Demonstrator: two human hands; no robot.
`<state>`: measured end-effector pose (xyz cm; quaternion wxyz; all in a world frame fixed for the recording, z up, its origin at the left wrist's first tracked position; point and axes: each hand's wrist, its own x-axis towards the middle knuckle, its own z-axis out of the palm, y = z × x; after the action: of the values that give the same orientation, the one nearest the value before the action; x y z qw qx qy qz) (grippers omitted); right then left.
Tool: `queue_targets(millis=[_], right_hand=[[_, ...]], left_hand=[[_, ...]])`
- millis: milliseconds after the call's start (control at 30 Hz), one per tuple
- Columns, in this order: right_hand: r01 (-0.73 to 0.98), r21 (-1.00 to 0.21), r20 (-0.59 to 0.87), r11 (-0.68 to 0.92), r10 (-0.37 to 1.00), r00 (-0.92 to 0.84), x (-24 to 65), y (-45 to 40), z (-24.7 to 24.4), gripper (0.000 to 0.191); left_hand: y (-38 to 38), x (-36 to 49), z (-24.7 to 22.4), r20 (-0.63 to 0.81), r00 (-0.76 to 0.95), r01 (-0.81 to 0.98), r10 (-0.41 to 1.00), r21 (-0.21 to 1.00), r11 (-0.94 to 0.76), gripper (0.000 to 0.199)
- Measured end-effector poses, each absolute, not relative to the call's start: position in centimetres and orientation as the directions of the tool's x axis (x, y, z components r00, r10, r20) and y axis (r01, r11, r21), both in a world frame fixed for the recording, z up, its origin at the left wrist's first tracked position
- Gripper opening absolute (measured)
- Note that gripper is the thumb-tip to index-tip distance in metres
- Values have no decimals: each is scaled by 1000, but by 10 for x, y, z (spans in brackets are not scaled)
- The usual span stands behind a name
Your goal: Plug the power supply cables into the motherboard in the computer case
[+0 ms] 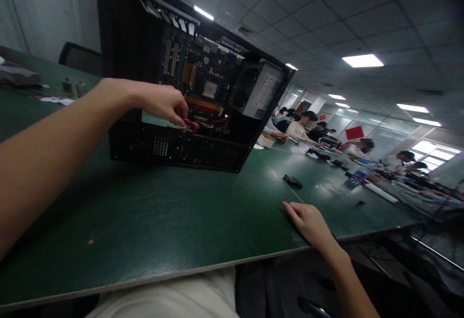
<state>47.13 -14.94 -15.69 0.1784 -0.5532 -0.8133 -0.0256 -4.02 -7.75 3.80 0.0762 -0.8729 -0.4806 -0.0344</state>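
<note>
A black computer case (174, 149) stands open on the green table, its inside facing me. In it are a motherboard (213, 74), a power supply (266, 88) with a fan at the upper right, and several coloured wires (217, 125) along the lower part. My left hand (166, 105) reaches into the case from the left, its fingers pinched on a red cable (190, 123) below the motherboard. Near the table's front edge, my right hand (308, 219) rests on the tabletop with fingers curled in, apart from the case; nothing shows in it.
A small black slotted part (292, 181) lies on the green table (174, 221) beyond my right hand. Several people work along the tables at the right, among parts and an open cardboard box (266, 140). A chair (80, 57) stands behind the table at the left.
</note>
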Motion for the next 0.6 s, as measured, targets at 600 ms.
queue_targets(millis=[600], right_hand=[[284,-180,683,942,327,-654,200,-105,49,47]], left_hand=[[-125,-23,67,270,618,780,738,-94,-619,19]])
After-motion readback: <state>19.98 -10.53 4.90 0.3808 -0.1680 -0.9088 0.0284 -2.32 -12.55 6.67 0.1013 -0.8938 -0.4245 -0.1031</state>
